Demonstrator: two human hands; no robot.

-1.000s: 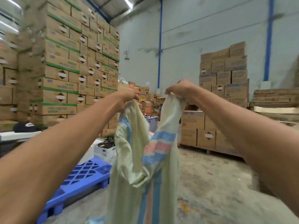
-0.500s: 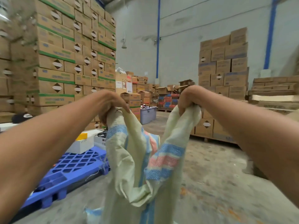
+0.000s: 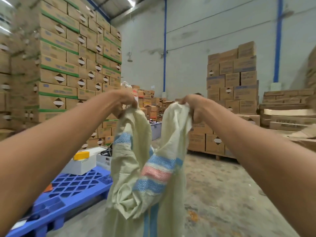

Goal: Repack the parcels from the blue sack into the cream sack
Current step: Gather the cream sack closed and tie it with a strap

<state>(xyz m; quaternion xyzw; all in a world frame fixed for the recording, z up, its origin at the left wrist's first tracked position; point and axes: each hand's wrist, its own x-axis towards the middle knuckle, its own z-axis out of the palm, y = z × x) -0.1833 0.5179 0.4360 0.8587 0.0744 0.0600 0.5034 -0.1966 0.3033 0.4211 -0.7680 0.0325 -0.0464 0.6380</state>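
A cream woven sack (image 3: 136,177) with blue and pink stripes hangs in front of me at arm's length. My left hand (image 3: 123,101) grips the left side of its mouth. My right hand (image 3: 191,106) grips the right side, held apart from the left, so the rim sags between them. The lower part of the sack drops out of view at the bottom. No blue sack and no parcels show in this view.
A blue plastic pallet (image 3: 71,190) lies on the floor at lower left with white boxes (image 3: 82,163) and a yellow object (image 3: 81,155) on it. Tall stacks of cartons (image 3: 68,65) rise at left, more cartons (image 3: 232,79) at right. Bare concrete floor (image 3: 222,194) spreads to the right.
Both hands still hold the sack's mouth and have drawn a little further apart. The camera has tilted upward since half a second ago.
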